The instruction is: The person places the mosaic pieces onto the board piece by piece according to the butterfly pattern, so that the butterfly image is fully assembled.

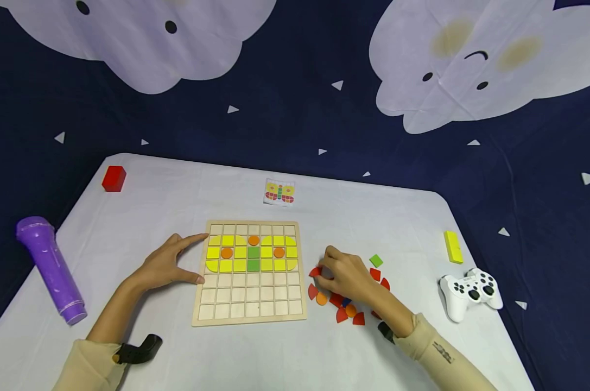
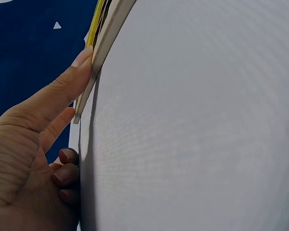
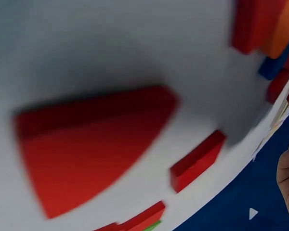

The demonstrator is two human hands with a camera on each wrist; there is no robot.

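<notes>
Head view: bright, soft, fairly even light; white cloth-covered tabletop [image 1: 402, 222] pale and clear; dark-blue fabric backdrop with printed clouds [image 1: 304, 65] deeper in tone, at twelve o'clock. Pale highlights on glossy purple plastic microphone [image 1: 52, 269], between eight and nine o'clock. Left wrist view: greyer; faint rippled banding on tabletop toward three o'clock; dark shadow strip below pale wooden grid board [image 2: 111, 36]. Right wrist view: dim; red wedge-shaped block [image 3: 96, 159] blurred at eight o'clock; tabletop edge bowed at four.

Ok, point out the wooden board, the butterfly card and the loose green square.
Wooden board [image 1: 253, 294], head view, a bare cell.
Butterfly card [image 1: 279, 193], head view, printed middle.
Loose green square [image 1: 376, 260], head view, top face.
</notes>
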